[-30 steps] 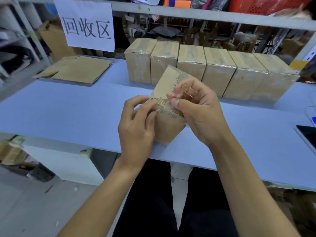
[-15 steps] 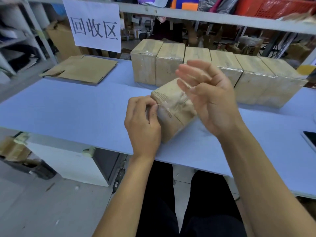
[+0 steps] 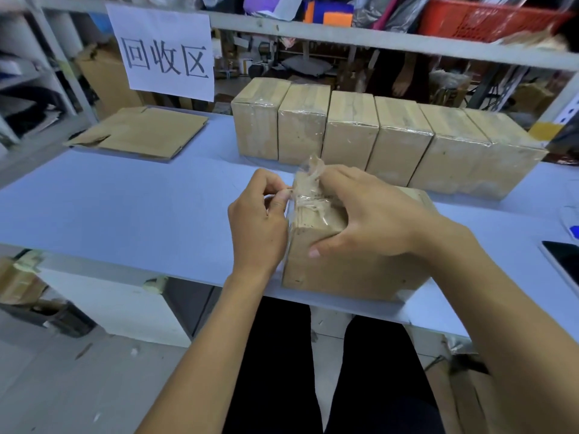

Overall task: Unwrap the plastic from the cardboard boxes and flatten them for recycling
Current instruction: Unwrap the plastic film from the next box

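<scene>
Currently, per item:
box in work: cardboard box (image 3: 351, 267) is lying on its side at the near edge of the tabletop (image 3: 125, 208), long axis running left to right, left end facing the left hand.
plastic: clear wrap (image 3: 310, 189) is bunching into strands at the box's top left corner, a loose tuft is sticking up above it; wrap is still covering the rest of the box.
left hand: left hand (image 3: 260, 220) is pinching a strand of wrap between thumb and curled fingers, just beside the box's left end.
right hand: right hand (image 3: 372, 220) is lying over the box top, thumb pressing on the near face, fingers curling into the bunched wrap; fingertips are hidden, so the exact grip is hard to make out.
wrapped row: six wrapped boxes (image 3: 351, 133) are standing side by side at the back of the tabletop, touching each other, behind the box in work.
flattened: flattened cardboard (image 3: 141, 133) is lying back left, under the paper sign (image 3: 163, 51); number of sheets in the pile is unclear.
cut off: dark phone (image 3: 564, 264) is sitting at the right edge, only partly in frame.
</scene>
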